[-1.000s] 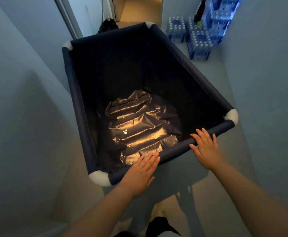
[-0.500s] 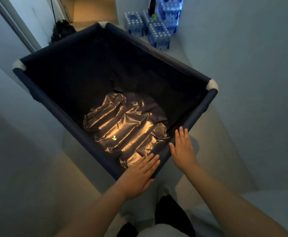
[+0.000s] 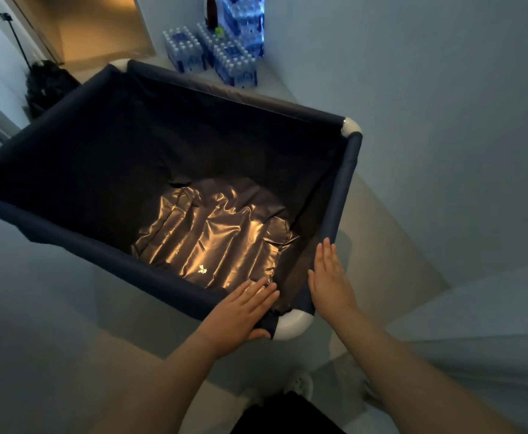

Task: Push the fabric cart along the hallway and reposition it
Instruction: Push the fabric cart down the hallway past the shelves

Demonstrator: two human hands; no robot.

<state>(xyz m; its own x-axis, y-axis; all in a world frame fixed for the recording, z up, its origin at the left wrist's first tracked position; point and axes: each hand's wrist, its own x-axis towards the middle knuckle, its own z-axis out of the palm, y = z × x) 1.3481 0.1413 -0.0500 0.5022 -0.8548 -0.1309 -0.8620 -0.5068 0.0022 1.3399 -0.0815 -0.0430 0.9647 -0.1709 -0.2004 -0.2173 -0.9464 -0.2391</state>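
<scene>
The fabric cart (image 3: 231, 92) is a deep navy bin with white corner joints, and it fills the middle of the head view. It stands skewed in the hallway, with one corner pointing at me. A shiny dark liner (image 3: 212, 236) lies crumpled on its bottom. My left hand (image 3: 240, 311) lies flat on the near rim, thumb under the edge, just left of the near white corner (image 3: 294, 324). My right hand (image 3: 328, 280) presses flat, fingers straight, against the right-hand rim next to that corner.
Stacked packs of water bottles (image 3: 222, 54) stand against the right wall beyond the cart. A dark bag (image 3: 48, 86) sits by the doorway at the far left. Walls close in on both sides. My feet (image 3: 297, 383) are just behind the cart.
The cart has swung clockwise, so its near corner now points at me. My right hand has shifted from the near rail to the side rail.
</scene>
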